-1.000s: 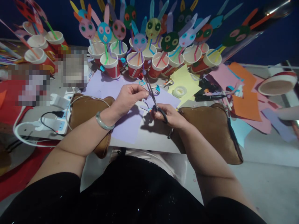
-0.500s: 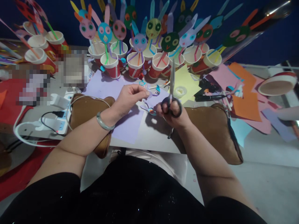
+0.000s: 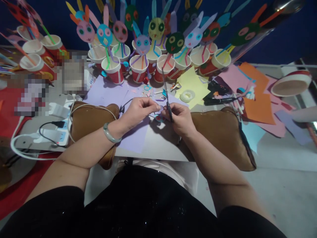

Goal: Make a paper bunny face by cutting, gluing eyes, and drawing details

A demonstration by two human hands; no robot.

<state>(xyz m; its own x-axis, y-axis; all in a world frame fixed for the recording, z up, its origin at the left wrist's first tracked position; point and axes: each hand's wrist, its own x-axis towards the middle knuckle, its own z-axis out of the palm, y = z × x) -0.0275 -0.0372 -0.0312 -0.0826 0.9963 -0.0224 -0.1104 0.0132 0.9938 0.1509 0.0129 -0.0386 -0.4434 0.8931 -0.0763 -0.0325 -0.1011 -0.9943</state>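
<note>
Thumb and fingertips of my left hand (image 3: 138, 113) are pinched on a small purple paper piece (image 3: 161, 108), mostly hidden by the fingers. My right hand (image 3: 181, 118) is closed round the black handles of a pair of scissors (image 3: 166, 91), whose blades point up and away from me. Its fingertips come close to the paper piece; whether they touch it I cannot tell. Just beneath the hands lies a small blue and red paper cutout (image 3: 159, 118). Purple paper sheets (image 3: 136, 138) spread under the left hand, and little paper scraps lie beyond it.
Red paper cups (image 3: 139, 71) holding several paper rabbit heads on straws line the back. A tape roll (image 3: 187, 96) sits on yellow paper (image 3: 194, 82). Brown cushions (image 3: 220, 138) flank my forearms. At left stands a power strip (image 3: 64, 129) with cables; coloured sheets (image 3: 259, 109) lie right.
My right hand has moved left, close to my left hand. The scissors have swung from upright to leaning left and turned edge-on. The left hand still pinches the purple piece.
</note>
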